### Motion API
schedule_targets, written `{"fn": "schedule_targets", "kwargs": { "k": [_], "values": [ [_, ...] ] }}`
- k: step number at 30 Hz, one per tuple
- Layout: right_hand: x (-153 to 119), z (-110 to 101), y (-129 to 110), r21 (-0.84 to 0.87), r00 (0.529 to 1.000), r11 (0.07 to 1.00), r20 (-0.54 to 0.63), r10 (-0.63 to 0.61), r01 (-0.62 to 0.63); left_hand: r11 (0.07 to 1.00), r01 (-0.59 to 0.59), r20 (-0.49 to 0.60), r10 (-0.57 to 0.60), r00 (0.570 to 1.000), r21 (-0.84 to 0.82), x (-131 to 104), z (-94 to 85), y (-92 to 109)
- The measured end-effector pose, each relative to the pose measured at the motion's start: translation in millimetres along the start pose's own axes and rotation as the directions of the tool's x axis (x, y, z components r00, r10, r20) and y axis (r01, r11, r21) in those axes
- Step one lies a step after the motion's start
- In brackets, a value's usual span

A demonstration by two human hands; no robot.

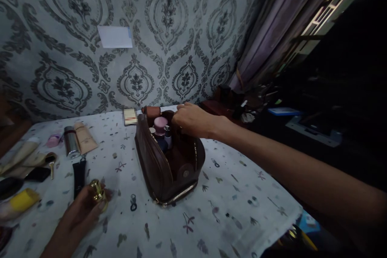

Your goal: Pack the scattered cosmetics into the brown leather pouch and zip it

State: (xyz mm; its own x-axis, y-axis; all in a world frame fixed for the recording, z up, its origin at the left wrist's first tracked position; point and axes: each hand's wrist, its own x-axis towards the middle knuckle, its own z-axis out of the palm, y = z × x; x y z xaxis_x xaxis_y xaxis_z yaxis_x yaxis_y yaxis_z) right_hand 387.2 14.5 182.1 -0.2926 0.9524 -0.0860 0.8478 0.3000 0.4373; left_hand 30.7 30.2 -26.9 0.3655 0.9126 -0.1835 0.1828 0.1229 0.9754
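Observation:
My left hand (80, 213) is closed around a small bottle with a shiny gold cap (96, 189), low over the table at the left. In the middle stands a dark brown zippered bag (154, 169), its top open. Inside it are a pink-lidded jar (161, 124), a small bottle with a dark, shiny top (167, 137) and a dark blue item. At the bag's back right rim is my right hand (193, 121), fingers curled down; the fingertips and anything they hold are hidden.
A silver tube (71, 142), a beige tube (85, 138), a black tube (79, 175), a brush (51, 163) and a yellow-capped item (26, 200) lie at the left. The patterned tablecloth (242, 209) ends at the right; behind is a patterned wall.

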Motion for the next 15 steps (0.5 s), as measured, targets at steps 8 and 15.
{"fn": "schedule_targets", "kwargs": {
  "k": [8, 15],
  "values": [
    [5, 24, 4, 0.025, 0.997, 0.997, -0.002, 0.074, -0.074, 1.000, 0.002, -0.027, -0.002, 1.000, 0.021, -1, 2.5, -1],
    [21, 30, -5, -0.096, 0.997, 0.994, 0.061, -0.040, 0.045, 1.000, 0.002, -0.070, -0.001, 0.998, 0.017, -5, 7.8, 11]
  ]
}}
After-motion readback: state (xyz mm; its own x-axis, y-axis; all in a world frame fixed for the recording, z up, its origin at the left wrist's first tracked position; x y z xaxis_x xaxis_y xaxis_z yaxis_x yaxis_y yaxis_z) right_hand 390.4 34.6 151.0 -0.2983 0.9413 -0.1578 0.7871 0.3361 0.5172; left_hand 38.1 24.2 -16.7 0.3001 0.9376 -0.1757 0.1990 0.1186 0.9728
